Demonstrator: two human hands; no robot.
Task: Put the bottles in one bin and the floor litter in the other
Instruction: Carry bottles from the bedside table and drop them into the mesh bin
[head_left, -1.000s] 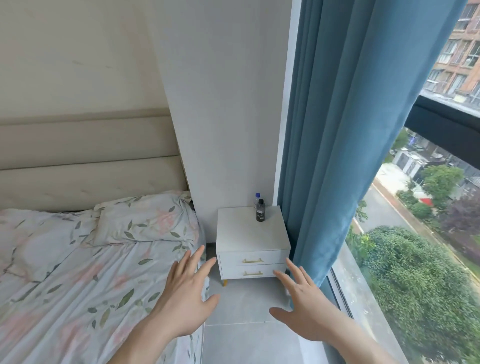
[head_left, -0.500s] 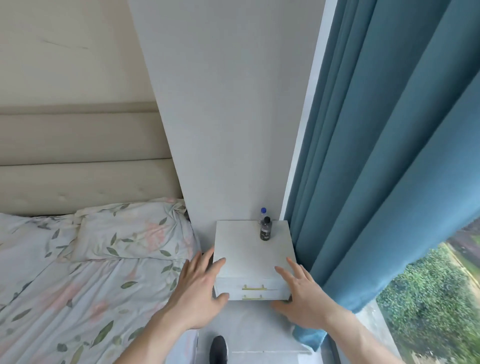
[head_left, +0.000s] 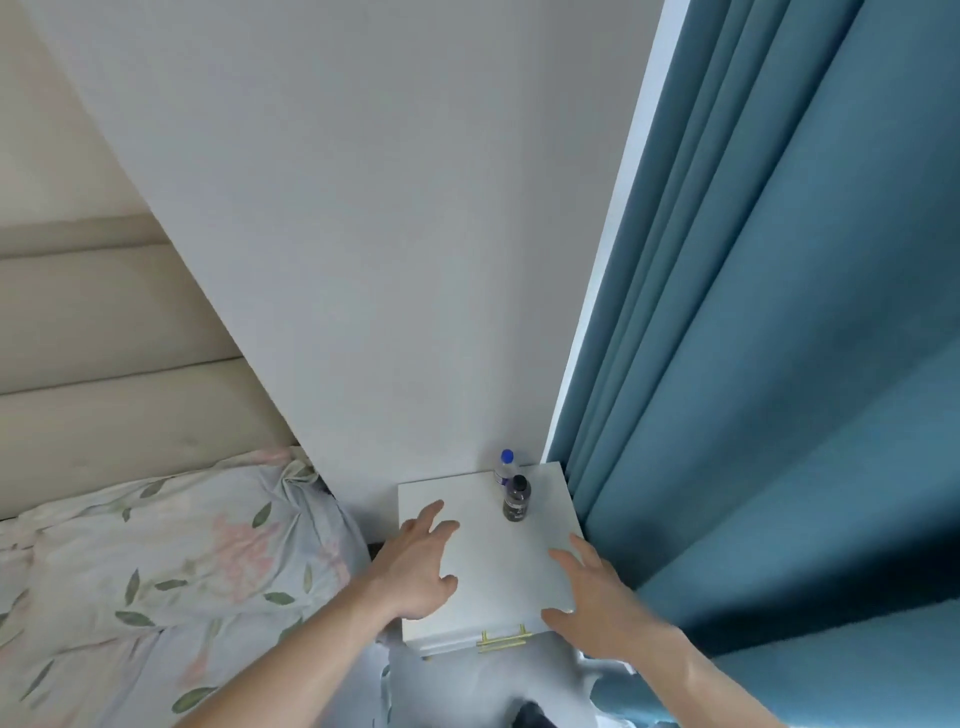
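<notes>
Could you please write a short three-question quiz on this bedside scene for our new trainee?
1. True or false: the left hand grips the dark bottle.
2. Which bottle stands nearer the wall: A) the dark bottle, B) the blue-capped bottle?
3. Fill in: both bottles stand upright on the white ____.

Key:
1. False; both the left hand and the right hand are open, fingers spread over the top, short of the bottles.
2. B.
3. Nightstand, between the bed pillow and the blue curtain.
</notes>
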